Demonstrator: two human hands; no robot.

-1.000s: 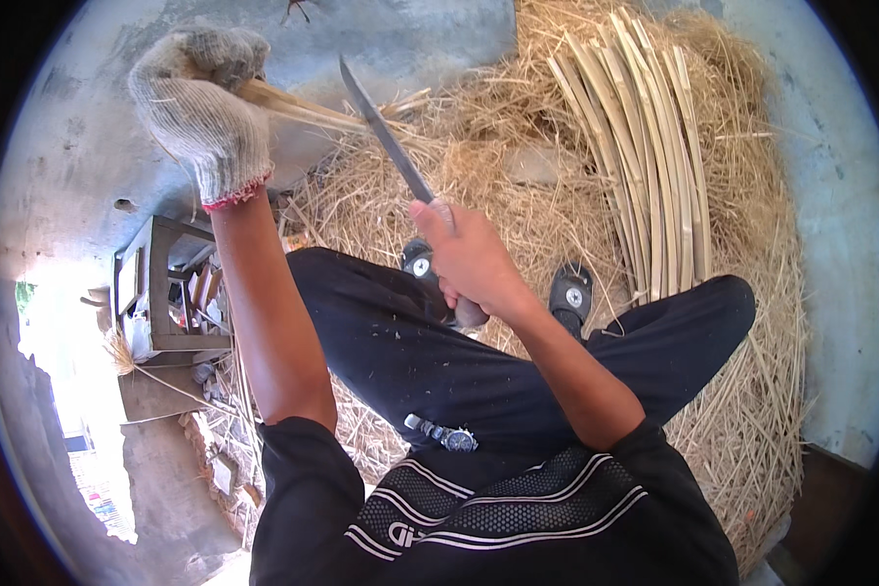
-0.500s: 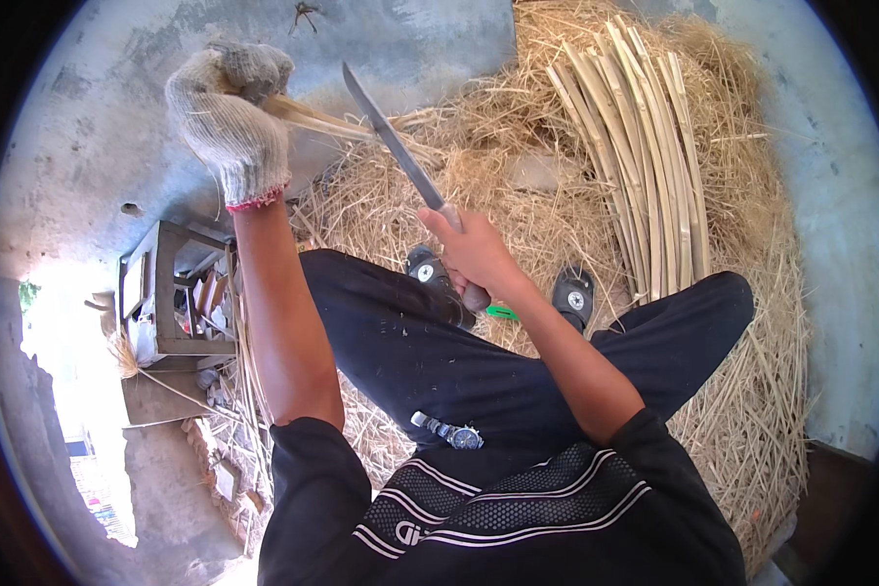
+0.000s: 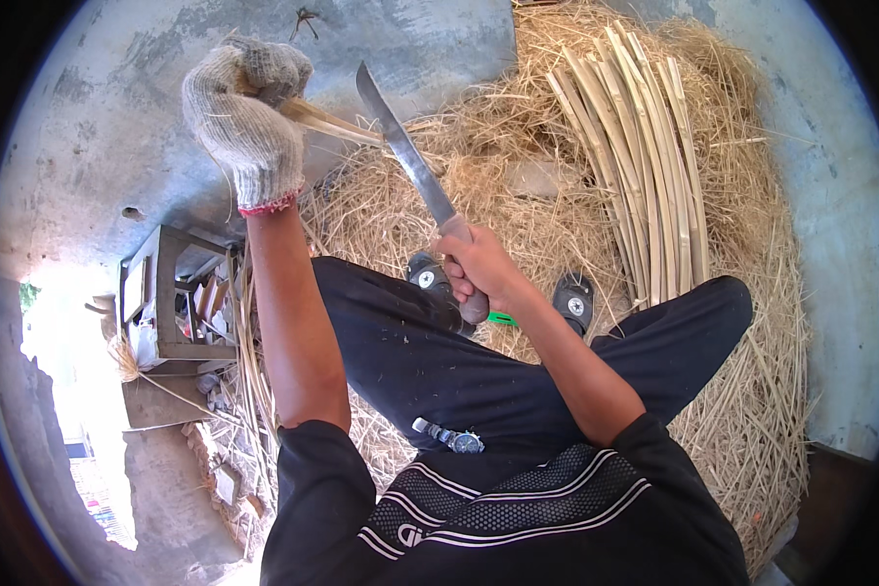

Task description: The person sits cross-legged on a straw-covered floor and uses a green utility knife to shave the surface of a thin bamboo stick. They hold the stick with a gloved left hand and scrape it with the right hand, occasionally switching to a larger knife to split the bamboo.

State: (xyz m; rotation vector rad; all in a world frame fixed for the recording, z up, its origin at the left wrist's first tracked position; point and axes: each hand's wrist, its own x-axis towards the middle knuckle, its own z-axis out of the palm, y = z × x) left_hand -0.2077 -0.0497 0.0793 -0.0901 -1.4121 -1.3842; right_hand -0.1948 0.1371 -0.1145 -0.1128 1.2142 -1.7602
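In a knitted off-white glove with a red cuff edge, my left hand is closed around a pale split bamboo strip. The strip points right and slightly downward out of the fist. Bare fingers of my right hand wrap the handle of a long knife. Its blade slants up and to the left, with the flat side showing. The strip's right end lies close to the blade; whether they touch, I cannot tell.
A bundle of long pale strips lies at the right on a thick bed of shavings. My sandalled feet rest in the shavings. A wristwatch lies on my lap. At the left stands a grey open-framed stand holding odds and ends.
My left hand has shifted a little to the right with the bamboo strip. The knife has moved slightly right and its blade has turned, so more of its flat side shows.
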